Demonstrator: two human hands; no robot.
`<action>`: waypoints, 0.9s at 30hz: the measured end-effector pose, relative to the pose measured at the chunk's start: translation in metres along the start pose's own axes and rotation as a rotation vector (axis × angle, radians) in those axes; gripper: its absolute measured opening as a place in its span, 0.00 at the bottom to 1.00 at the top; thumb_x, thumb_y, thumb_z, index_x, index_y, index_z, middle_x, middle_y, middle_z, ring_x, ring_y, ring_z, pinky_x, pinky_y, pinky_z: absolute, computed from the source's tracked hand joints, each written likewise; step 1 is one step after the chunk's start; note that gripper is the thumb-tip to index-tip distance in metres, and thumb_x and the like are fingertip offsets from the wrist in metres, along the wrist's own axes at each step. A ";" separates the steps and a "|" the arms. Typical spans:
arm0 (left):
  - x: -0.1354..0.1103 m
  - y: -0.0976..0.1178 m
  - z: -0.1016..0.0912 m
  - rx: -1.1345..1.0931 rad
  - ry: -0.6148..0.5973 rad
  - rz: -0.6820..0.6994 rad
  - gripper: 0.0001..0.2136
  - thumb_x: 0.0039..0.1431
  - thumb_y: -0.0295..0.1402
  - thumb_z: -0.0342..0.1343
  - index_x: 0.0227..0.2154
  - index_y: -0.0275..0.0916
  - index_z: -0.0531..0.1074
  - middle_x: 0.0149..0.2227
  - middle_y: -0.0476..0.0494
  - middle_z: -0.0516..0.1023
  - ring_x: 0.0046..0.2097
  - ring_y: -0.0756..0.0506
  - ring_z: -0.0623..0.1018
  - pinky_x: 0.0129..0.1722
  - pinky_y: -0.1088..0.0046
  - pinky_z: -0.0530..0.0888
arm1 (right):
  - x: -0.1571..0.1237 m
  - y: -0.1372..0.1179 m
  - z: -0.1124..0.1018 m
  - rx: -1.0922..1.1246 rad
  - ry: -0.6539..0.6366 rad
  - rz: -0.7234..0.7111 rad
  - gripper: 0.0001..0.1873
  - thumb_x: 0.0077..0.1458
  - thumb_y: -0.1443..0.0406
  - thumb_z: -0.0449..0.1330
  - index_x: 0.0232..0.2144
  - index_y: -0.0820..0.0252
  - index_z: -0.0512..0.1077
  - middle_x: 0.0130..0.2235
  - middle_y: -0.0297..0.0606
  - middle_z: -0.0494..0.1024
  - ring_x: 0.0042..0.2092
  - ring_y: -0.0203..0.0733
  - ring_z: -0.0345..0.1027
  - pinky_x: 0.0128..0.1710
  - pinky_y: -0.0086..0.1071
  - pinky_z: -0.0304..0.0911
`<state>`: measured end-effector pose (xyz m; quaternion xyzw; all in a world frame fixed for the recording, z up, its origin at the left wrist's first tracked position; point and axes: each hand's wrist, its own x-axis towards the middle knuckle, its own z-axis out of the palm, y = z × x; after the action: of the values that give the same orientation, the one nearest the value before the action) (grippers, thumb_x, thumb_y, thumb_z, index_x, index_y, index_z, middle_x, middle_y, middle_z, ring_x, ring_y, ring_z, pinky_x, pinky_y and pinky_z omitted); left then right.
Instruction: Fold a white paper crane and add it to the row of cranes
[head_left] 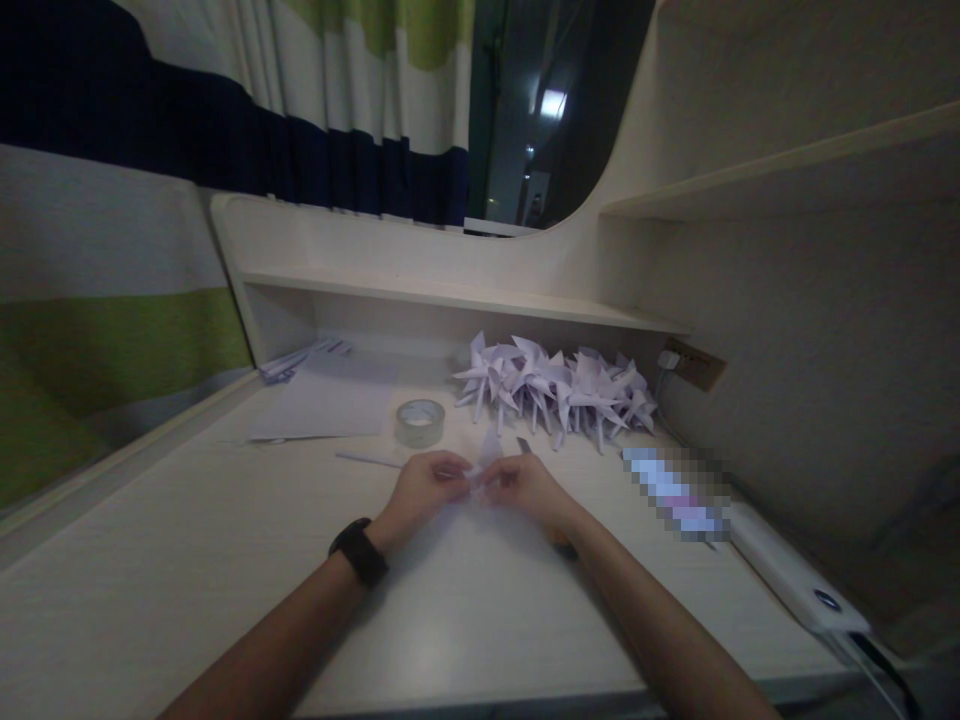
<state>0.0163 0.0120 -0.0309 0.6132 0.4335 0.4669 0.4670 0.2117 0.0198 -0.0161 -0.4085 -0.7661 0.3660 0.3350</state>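
Hands meet at the middle of the desk (pixel 225 560), close above its surface. The left hand (pixel 424 487) and the right hand (pixel 525 485) face each other, fingertips nearly touching, and both pinch one small paper piece (pixel 478 470) of pale lilac colour between them. Both grips are closed on that piece; its exact folded form cannot be told, as the fingers cover most of it. A black wristband (pixel 360 550) sits on the left wrist. A tape roll (pixel 420 422) lies flat just behind the left hand, apart from it. A thin paper strip (pixel 367 460) lies on the desk to the left of that hand. A pile of folded paper shapes (pixel 555 390), the same pale lilac, rests at the rear of the desk under the shelf (pixel 450 295), behind the right hand. A flat sheet (pixel 322 405) lies to the left of the tape roll. A white power strip (pixel 787 575) lies along the right edge of the desk, well apart from the hands. A striped curtain (pixel 112 300) hangs at the left.
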 end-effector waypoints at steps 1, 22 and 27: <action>0.000 -0.001 0.000 -0.004 -0.007 0.000 0.11 0.42 0.31 0.62 0.32 0.33 0.75 0.27 0.43 0.80 0.29 0.45 0.79 0.31 0.68 0.76 | 0.000 0.000 0.000 -0.008 0.008 -0.004 0.11 0.38 0.64 0.70 0.29 0.61 0.79 0.23 0.31 0.74 0.24 0.32 0.57 0.24 0.26 0.52; 0.000 0.003 -0.001 0.012 0.007 0.046 0.18 0.42 0.30 0.63 0.39 0.33 0.73 0.26 0.45 0.79 0.29 0.46 0.78 0.32 0.71 0.73 | 0.001 0.002 0.007 0.101 0.091 0.014 0.16 0.33 0.63 0.72 0.30 0.62 0.78 0.27 0.34 0.78 0.25 0.34 0.63 0.26 0.27 0.58; 0.001 0.004 0.000 -0.008 0.024 0.063 0.24 0.42 0.32 0.63 0.45 0.33 0.69 0.25 0.48 0.77 0.28 0.47 0.77 0.30 0.72 0.72 | 0.001 0.001 0.006 0.085 0.100 0.008 0.16 0.35 0.62 0.72 0.30 0.62 0.79 0.26 0.34 0.77 0.24 0.33 0.62 0.25 0.26 0.56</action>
<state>0.0172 0.0119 -0.0274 0.6189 0.4178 0.4903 0.4494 0.2065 0.0190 -0.0199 -0.4149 -0.7305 0.3785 0.3884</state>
